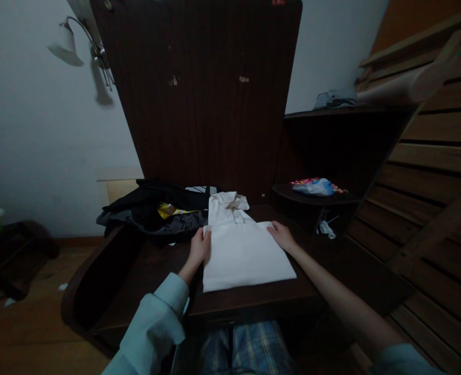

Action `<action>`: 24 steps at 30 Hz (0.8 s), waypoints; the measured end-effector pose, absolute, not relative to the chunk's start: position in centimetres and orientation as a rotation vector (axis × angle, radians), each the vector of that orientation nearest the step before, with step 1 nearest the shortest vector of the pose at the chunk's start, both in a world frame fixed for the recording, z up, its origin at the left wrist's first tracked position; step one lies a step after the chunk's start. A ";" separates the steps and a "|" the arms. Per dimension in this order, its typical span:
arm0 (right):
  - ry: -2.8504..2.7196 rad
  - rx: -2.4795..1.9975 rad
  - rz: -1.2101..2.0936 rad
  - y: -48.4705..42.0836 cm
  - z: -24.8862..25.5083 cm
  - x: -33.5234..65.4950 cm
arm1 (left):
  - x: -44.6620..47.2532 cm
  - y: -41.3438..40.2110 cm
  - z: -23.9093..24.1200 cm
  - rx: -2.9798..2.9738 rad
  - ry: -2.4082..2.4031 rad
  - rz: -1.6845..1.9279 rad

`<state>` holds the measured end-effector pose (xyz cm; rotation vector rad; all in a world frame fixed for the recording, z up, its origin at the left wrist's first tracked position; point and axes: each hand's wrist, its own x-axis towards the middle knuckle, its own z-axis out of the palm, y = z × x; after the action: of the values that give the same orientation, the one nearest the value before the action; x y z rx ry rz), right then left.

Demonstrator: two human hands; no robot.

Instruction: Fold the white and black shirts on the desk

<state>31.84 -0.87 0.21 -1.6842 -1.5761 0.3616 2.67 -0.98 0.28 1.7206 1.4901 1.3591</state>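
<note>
A white hoodie (248, 256) lies folded into a flat block on the dark wooden desk. Its hood (228, 200) and what look like drawstrings extend past the far folded edge, toward the back panel. My left hand (200, 246) grips the far left corner of the fold, thumb on top. At the far right corner, my right hand (282, 236) pinches the same edge, with some fingers hidden underneath. The near edge of the cloth rests close to the desk's front.
Dark clothes (156, 211) with a yellow patch are heaped at the desk's back left. A blue-white plastic bag (314, 187) sits on a low shelf to the right. Wooden slats (441, 161) lean on the far right. A wall lamp (66, 47) hangs upper left.
</note>
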 end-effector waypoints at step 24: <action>-1.916 -1.613 0.885 -16.5 -2.2 35.9 | -1.6 -16.5 0.9 2.073 1.190 0.541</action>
<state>35.91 -16.52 -2.24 -1.6134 -1.9160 0.8852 -1.64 -16.48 0.91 2.0728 1.1901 0.5407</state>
